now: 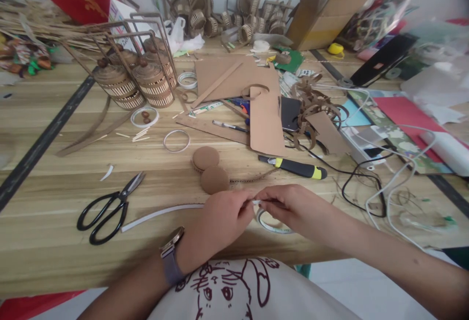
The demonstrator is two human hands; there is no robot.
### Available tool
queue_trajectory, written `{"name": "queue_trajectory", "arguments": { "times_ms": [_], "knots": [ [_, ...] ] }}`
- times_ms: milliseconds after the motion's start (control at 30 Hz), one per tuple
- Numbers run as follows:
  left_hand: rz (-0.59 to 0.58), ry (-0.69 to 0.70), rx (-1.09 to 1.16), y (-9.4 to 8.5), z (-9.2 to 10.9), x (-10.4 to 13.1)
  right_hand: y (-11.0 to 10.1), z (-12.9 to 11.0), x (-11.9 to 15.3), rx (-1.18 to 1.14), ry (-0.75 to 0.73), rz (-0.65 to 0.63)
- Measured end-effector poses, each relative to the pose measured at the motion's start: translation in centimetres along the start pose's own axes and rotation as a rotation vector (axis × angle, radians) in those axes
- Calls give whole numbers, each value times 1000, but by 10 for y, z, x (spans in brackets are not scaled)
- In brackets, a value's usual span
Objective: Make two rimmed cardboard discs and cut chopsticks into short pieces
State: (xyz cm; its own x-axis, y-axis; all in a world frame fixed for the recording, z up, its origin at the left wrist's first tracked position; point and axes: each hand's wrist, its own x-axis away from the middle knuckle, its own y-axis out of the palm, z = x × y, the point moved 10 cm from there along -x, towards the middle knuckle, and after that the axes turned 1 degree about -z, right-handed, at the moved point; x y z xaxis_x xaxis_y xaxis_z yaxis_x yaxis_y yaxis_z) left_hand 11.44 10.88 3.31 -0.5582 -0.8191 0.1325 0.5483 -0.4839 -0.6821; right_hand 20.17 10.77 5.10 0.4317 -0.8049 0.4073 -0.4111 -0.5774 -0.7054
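A long thin cardboard strip with a white face [161,212] runs from the left under my left hand [227,222]. Its white end shows between my fingertips, where both hands meet. My left hand is closed around the strip, thumb and fingers together. My right hand [289,207] pinches the strip's end from the other side. Partly under my right hand lies a roll of white tape [278,228]. Two round cardboard discs [215,179] sit just beyond my left hand, the front one overlapping the other. Black-handled scissors [117,207] lie with blades parted at the left.
A yellow-black utility knife [302,167] lies beyond my right hand. Cardboard pieces [266,119] and curled brown strips [318,100] spread behind it. Small lidded baskets [152,80] with tall frames stand at back left. Cables [381,193] loop at the right.
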Motion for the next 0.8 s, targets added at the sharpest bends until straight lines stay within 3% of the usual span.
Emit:
{"name": "queue_trajectory", "arguments": {
  "times_ms": [433, 600, 800],
  "knots": [
    [86, -22, -43, -15, 5, 3, -1, -13, 5, -34, -53, 9],
    [122, 40, -152, -21, 13, 3, 4, -9, 6, 14, -32, -7],
    [145, 70, -131, -22, 17, 6, 4, 4, 7, 140, -9, 16]
  ]
}}
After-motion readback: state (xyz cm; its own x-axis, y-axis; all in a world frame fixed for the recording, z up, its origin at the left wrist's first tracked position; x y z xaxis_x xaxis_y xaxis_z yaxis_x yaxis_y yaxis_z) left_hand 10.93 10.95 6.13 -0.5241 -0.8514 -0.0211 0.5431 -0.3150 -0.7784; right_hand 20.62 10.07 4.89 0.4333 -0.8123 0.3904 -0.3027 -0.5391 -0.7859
